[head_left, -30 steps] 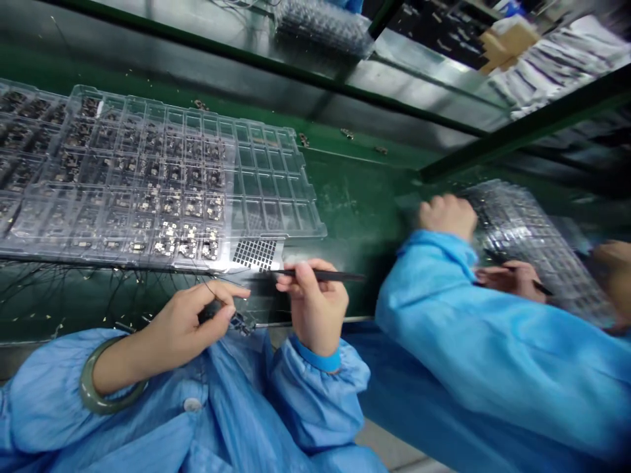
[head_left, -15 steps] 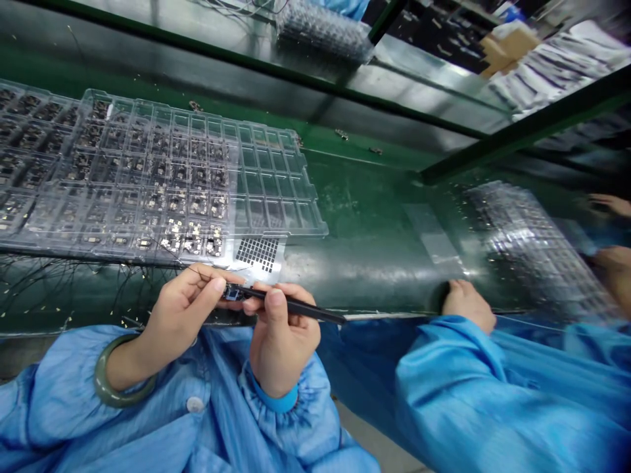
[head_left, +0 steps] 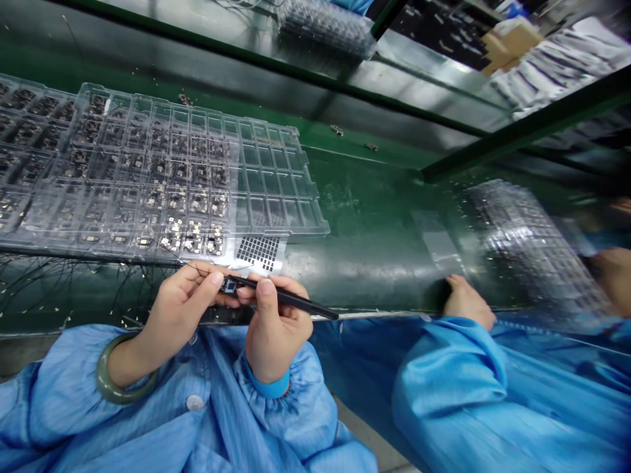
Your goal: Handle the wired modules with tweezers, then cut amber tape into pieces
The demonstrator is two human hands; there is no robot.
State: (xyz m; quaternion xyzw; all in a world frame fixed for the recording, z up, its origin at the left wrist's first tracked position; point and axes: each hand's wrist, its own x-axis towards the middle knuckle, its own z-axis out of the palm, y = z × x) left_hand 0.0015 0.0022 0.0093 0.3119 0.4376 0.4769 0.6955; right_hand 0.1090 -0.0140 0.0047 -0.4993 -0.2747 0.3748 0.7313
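A small circuit board (head_left: 229,286) with a blue-tinted square part is pinched in my left hand (head_left: 185,299), just in front of the bench edge. Thin dark wires run near those fingertips. My right hand (head_left: 279,318) is closed around a slim black pointed tool (head_left: 308,305); whether it is tweezers or a pry stick I cannot tell. Its narrow end meets the board, and my right fingertips are close beside it. Beyond my hands lies a clear compartment tray (head_left: 280,187), its left part over several small boards. A sheet of black squares (head_left: 259,253) shows under the tray's near edge.
Another board-filled tray (head_left: 29,135) lies at the left. Loose black wires (head_left: 44,279) hang along the front edge. To the right, a co-worker's hand (head_left: 468,302) rests by the edge near stacked clear trays (head_left: 532,236). A green post (head_left: 522,131) slants above the bench.
My right hand and the black tool have shifted slightly left and up, the tool's narrow end now over the board's upper edge. My left hand moved only a little.
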